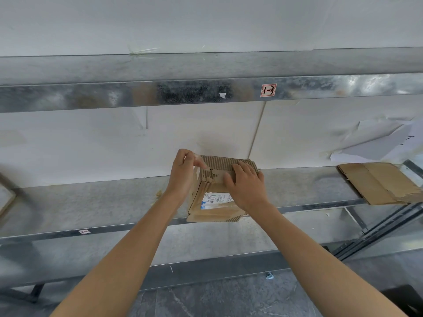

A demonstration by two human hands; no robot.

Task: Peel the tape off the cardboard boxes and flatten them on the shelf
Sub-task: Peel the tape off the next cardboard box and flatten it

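Small brown corrugated cardboard box: on the grey galvanised metal shelf, centre of view, near bottom edge right at the shelf's front lip. Still box-shaped, not flattened. Outer paper torn off along the top strip, bare fluting exposed. White printed shipping label on the face turned toward the camera, partly covered by the right wrist. Tape on it: cannot tell.

Left hand: at the box's upper left corner, fingers curled, thumb and forefinger closed on the torn top edge. Gripping cardboard there; whether also tape, cannot tell.

Right hand: laid over the upper right of the box, fingers bent over the top edge onto the fluted strip, thumb against the front face. Holding the box, not spread flat.

Both forearms bare, reaching up and in from the bottom of the frame.

Flattened brown cardboard sheet: same shelf, far right, well apart from the box, one end over the front lip.

Above: upper metal shelf beam, red-and-white tag stuck to it. Small red-and-white tag on the lower shelf's front edge, left of the box. White wall panel behind, torn white paper peeling at right. Blue scrap on the grey floor below.
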